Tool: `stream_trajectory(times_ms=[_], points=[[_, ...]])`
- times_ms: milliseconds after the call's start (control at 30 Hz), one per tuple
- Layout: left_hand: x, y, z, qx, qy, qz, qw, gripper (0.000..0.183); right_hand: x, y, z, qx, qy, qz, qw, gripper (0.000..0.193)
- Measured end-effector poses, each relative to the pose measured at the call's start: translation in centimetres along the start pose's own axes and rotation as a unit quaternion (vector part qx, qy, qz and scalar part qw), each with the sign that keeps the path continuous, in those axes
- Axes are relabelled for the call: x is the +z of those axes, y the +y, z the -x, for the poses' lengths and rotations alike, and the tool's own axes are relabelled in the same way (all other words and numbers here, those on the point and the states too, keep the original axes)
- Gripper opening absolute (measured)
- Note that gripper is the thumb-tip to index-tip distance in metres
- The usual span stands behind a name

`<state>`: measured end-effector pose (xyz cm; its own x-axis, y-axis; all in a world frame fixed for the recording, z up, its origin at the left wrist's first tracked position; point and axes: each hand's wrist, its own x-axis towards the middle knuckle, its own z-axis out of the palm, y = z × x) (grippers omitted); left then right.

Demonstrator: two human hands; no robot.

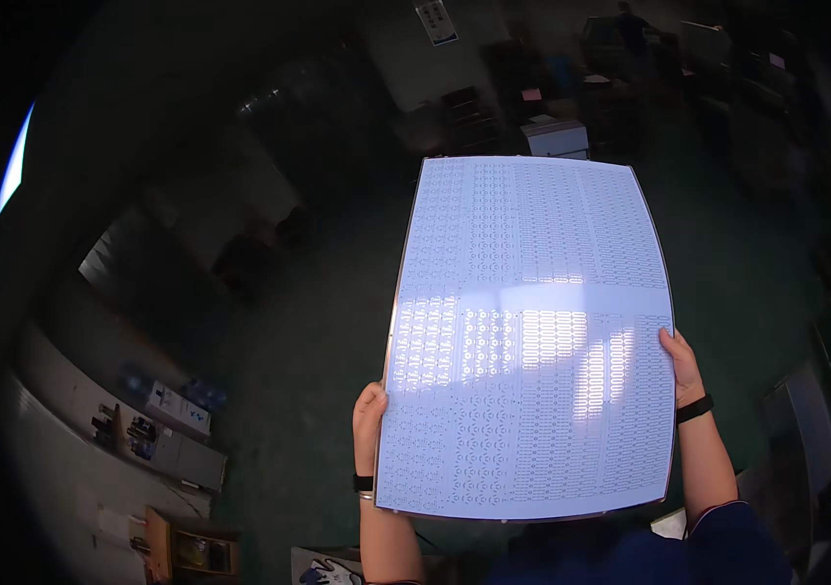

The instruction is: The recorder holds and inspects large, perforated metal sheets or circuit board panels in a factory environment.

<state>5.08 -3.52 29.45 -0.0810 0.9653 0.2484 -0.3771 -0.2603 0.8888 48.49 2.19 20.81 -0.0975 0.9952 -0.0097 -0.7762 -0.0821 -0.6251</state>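
The left hand (368, 414) grips the left edge of a large rectangular patterned panel (522, 429), and the right hand (684, 363) grips its right edge, slightly higher; the two hands are well apart. Both wrists wear black wristbands (695, 409). The panel, pale blue and glossy, is held up over the dark green floor (289, 390), with rows of small repeated outlines across its face and bright reflections through its middle. Below the panel's lower left corner lies a white-and-dark glove (330, 572). Farther left of that corner is an open-fronted wooden box (203, 553), and beyond it a grey cabinet (188, 458). Past the panel's top edge stands a white box-shaped unit (557, 138); beyond, up and right of the panel, a dimly lit person (633, 31).
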Motion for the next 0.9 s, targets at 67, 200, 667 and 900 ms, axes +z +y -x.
stream_trajectory(times_ms=[67, 200, 667, 900], points=[[1.1, -1.1, 0.6, -0.047, 0.0, 0.016, 0.999, 0.032, -0.1, -1.3, 1.3, -0.022, -0.012, -0.007, 1.0, 0.036], [3.3, -6.0, 2.6, -0.033, 0.098, 0.281, 0.954, 0.052, -1.3, -1.4, 2.0, -0.083, -0.011, -0.029, 0.996, 0.035], [2.0, -10.4, 6.3, -0.119, 0.093, 0.136, 0.979, 0.045, -12.1, -7.8, 7.4, -0.318, 0.09, -0.065, 0.942, 0.035], [-2.3, -9.7, 4.9, -0.118, 0.142, 0.083, 0.979, 0.03, -10.4, -10.1, 11.3, -0.263, 0.148, 0.097, 0.948, 0.043]])
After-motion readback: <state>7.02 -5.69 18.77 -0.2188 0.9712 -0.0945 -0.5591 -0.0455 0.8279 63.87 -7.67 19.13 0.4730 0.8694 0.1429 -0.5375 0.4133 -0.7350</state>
